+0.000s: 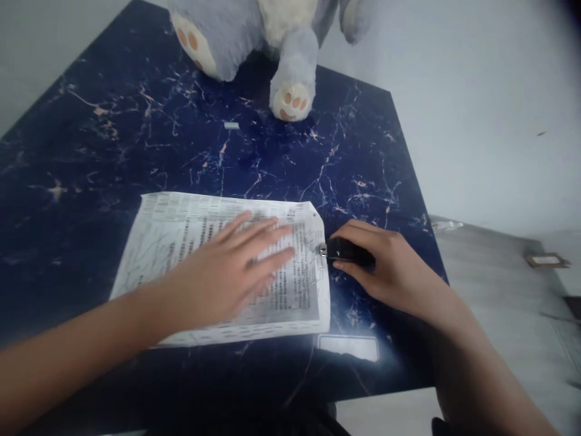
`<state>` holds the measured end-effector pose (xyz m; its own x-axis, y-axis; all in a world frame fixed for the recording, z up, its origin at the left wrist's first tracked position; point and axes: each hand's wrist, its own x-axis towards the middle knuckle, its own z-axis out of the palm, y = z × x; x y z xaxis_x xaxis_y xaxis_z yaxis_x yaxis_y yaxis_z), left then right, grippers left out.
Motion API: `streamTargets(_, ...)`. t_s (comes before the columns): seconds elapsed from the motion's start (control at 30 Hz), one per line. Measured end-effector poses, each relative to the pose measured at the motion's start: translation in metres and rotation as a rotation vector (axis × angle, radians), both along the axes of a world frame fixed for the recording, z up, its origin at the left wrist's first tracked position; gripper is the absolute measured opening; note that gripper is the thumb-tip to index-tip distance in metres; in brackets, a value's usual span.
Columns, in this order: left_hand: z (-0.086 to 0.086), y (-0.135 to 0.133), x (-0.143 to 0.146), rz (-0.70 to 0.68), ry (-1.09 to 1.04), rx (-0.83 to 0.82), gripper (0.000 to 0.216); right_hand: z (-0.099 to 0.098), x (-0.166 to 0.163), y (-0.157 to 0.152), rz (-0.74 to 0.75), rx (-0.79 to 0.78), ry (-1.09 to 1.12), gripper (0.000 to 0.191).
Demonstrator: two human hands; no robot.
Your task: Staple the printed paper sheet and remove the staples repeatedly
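Head view: a dark blue marbled table carries a sheet of printed paper, which lies toward the near edge, a little left of the middle and slightly skewed.

The left hand lies flat on the paper with palm down. Its fingers are spread and stretched toward the sheet's right edge; they press on the sheet and grip nothing.

The right hand rests on the surface just beside the paper's right edge, near the table's right edge. It is curled around a black stapler: the fingers wrap over the top and the thumb runs along the near side. The stapler's metal nose sticks out past the fingertips and meets the paper's right edge, close to the far right corner of the sheet. The tips of the left fingers end just short of that nose.

At the far edge sits a grey plush toy, its paws on the surface. A small strip of staples lies near those paws, well apart from both hands.
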<state>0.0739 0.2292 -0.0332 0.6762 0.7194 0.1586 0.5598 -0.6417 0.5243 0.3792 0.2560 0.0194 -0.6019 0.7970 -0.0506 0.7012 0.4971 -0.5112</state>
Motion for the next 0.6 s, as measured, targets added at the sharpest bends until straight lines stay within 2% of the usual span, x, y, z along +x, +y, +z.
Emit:
streamTargets(0.07,-0.005,-0.008,0.007,-0.101,-0.011,-0.059,0.049,0.002,-0.005,-0.002,0.010,-0.032,0.018,0.023)
streamTargets(0.13,-0.012,-0.011,0.009,-0.142,0.009,-0.078,0.053,0.004,-0.008,-0.005,-0.004,-0.039,0.028,0.033)
streamTargets(0.3,-0.020,-0.011,0.007,-0.166,0.065,-0.031,0.061,0.006,-0.014,-0.009,-0.015,0.037,0.035,0.020)
streamTargets(0.6,-0.020,-0.015,0.009,-0.164,-0.054,-0.039,0.061,0.007,-0.022,-0.020,0.016,0.000,0.035,0.027)
